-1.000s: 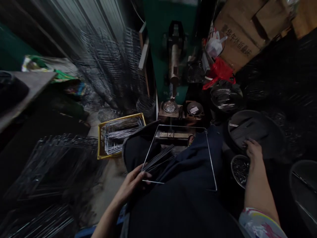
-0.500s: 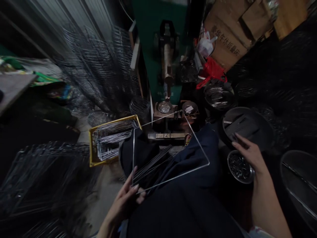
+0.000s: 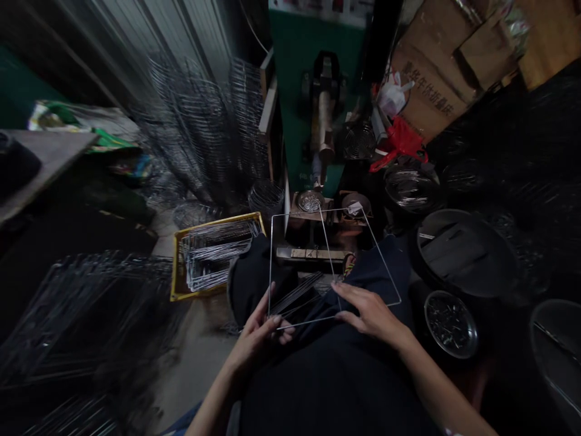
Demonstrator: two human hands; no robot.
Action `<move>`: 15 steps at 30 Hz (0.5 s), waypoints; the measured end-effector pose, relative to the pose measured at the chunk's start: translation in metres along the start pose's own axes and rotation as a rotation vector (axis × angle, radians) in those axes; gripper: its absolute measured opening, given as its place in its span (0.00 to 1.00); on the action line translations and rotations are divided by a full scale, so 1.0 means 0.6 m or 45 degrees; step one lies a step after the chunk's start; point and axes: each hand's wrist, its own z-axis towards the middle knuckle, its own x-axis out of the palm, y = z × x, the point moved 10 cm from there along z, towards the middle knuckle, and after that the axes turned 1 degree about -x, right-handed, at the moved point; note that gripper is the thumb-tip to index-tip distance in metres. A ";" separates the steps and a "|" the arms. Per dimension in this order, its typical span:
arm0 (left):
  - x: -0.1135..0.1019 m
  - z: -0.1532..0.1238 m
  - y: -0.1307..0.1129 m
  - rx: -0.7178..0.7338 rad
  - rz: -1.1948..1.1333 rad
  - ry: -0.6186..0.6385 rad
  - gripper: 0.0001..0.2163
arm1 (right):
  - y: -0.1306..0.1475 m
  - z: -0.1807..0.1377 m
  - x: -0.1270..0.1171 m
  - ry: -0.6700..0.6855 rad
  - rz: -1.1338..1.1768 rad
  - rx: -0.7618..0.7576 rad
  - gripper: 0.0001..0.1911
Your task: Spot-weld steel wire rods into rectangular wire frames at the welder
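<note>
A rectangular metal wire frame (image 3: 271, 254) is held tilted over my lap. My left hand (image 3: 261, 326) is closed on its near left corner, thumb on top. My right hand (image 3: 368, 310) pinches a thin straight wire rod (image 3: 327, 242) that crosses the middle of the frame from the near side to the far side. Whether the rod's ends touch the frame, I cannot tell. Beneath the frame, a bundle of loose wire rods (image 3: 297, 295) lies across my lap. The frame's far edge is in front of the machine's small dish of metal bits (image 3: 310, 201).
A green machine (image 3: 295, 109) stands ahead. At left is a yellow crate (image 3: 173, 275) of wire frames, with stacked wire racks (image 3: 195, 115) behind. At right are a metal bowl (image 3: 472, 339) of small pieces, a black basin (image 3: 472, 257) and a cardboard box (image 3: 436, 79).
My right hand has moved left from above the basin and bowl to the frame, and now holds a straight rod across it. My left hand keeps its corner grip. The view has shifted slightly.
</note>
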 end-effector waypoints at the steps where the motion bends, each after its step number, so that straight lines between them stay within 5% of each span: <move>1: 0.003 0.000 -0.002 0.006 0.000 0.000 0.42 | 0.000 0.004 0.006 0.016 -0.004 0.003 0.35; 15: 0.016 -0.009 -0.042 0.067 -0.035 -0.050 0.41 | 0.010 0.013 -0.009 0.043 0.039 0.021 0.38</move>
